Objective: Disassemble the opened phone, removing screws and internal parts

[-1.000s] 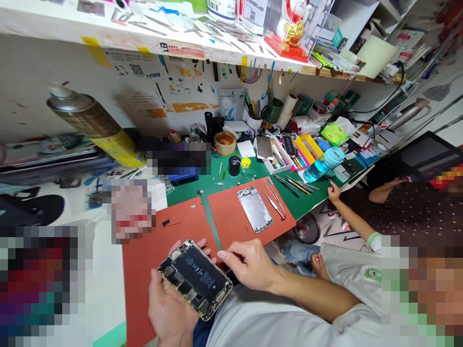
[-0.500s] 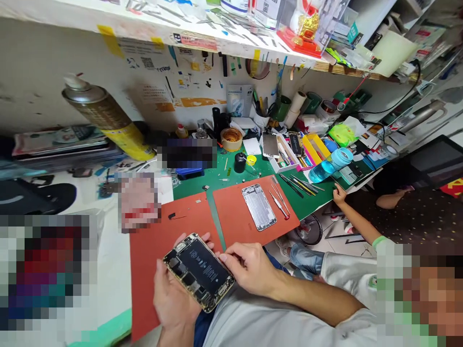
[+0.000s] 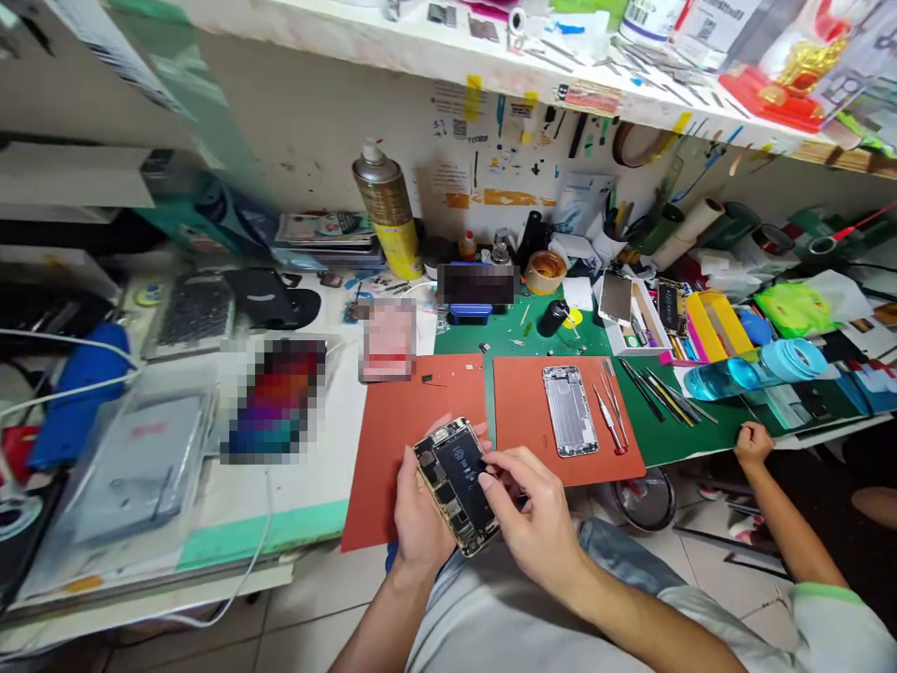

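Note:
An opened phone (image 3: 459, 481) lies tilted in my left hand (image 3: 420, 514), its back cover off and a black battery (image 3: 463, 467) and circuit parts showing. The left fingers wrap beneath it, with the thumb along its left edge. My right hand (image 3: 536, 519) is closed at the phone's right edge. Its thumb and forefinger come together over the side of the battery; whether anything small is between them is hidden. On the orange-red mat just beyond rests a silver phone housing (image 3: 571, 411), with a screwdriver (image 3: 609, 421) and tweezers (image 3: 617, 397) to its right.
Several slim tools (image 3: 662, 393) lie on the green mat beside a blue water bottle (image 3: 757, 369). Parts boxes (image 3: 634, 318) stand behind. A spray can (image 3: 389, 215) is near the wall. At the right, another person's hand (image 3: 755, 444) touches the table edge.
My view has swung left, bringing more of the left table into sight. The phone stays in my left hand; my right thumb now reaches further over the battery.

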Demonstrator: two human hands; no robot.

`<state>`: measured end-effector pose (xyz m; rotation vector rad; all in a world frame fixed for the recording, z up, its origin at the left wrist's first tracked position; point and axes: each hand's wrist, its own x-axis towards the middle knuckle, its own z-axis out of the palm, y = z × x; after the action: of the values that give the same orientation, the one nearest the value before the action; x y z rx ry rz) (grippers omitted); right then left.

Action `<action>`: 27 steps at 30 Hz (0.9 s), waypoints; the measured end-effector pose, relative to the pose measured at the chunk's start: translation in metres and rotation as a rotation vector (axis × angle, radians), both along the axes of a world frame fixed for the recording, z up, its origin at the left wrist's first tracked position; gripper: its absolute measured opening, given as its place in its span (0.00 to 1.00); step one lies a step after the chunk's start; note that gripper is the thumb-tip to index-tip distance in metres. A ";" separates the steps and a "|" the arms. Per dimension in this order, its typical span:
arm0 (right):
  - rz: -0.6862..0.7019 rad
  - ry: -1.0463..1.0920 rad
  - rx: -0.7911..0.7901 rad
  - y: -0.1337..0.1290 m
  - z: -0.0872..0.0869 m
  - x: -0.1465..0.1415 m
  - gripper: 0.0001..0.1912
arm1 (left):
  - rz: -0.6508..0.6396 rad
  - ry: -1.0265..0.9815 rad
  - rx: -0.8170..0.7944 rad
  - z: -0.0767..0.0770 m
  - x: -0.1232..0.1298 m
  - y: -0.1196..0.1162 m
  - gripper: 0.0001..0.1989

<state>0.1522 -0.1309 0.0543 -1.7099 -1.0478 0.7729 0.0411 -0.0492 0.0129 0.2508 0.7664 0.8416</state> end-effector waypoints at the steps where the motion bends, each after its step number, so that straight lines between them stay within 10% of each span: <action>1: -0.008 -0.010 0.000 -0.001 0.000 0.000 0.13 | 0.002 -0.010 -0.003 0.000 0.001 0.000 0.29; 15: 0.135 0.158 -0.197 -0.020 -0.022 0.010 0.23 | -0.102 -0.109 0.132 0.022 -0.003 0.006 0.29; 27: 0.116 0.235 -0.138 -0.031 -0.033 0.006 0.20 | -0.272 0.208 0.307 0.030 -0.007 0.001 0.18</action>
<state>0.1581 -0.1624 0.0215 -1.6360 -0.9543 1.1145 0.0344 -0.0483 0.0427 0.7095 0.7728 0.6780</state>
